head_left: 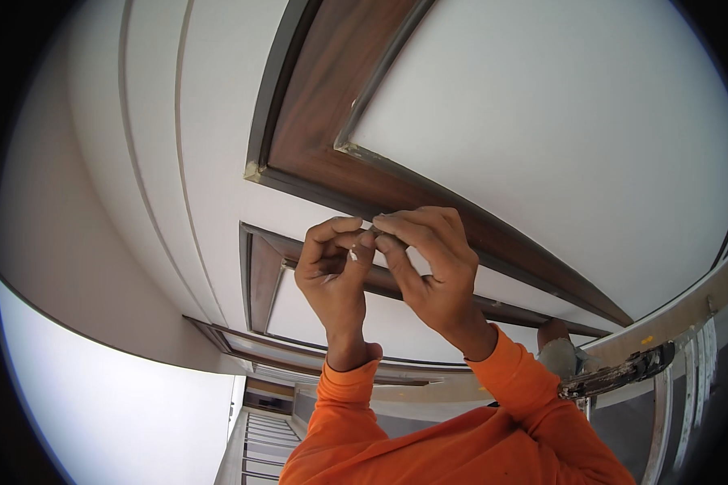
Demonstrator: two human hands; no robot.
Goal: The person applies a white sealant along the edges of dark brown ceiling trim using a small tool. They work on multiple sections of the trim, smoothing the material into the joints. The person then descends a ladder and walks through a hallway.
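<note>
- Two hands are raised in front of a white panelled wall with dark brown wooden trim [356, 174], and both are busy with one tiny thing, which is where most of the risk sits.
- My left hand [332, 271] is curled, thumb and fingertips pinching a small white bit [353, 255]; I cannot tell whether it is filler, tape or a chip.
- My right hand [429, 263] is half closed too, its fingertips meeting the left ones over that same bit, just in front of the lower brown strip [510, 311].
- I judge the bit could slip out: it is very small, held only by fingertips, and I am working above my head.
- If it is soft filler, squeezing too hard could smear it over my fingers instead of keeping it in one piece.
- A pale rough patch shows at the trim corner [255, 171]; brushing that spot with a sleeve might knock more loose.
- At the lower right someone else's hand [554, 333] is near a worn tool [619, 373]; my right elbow in the orange sleeve [534, 396] is close to it and could bump it.
</note>
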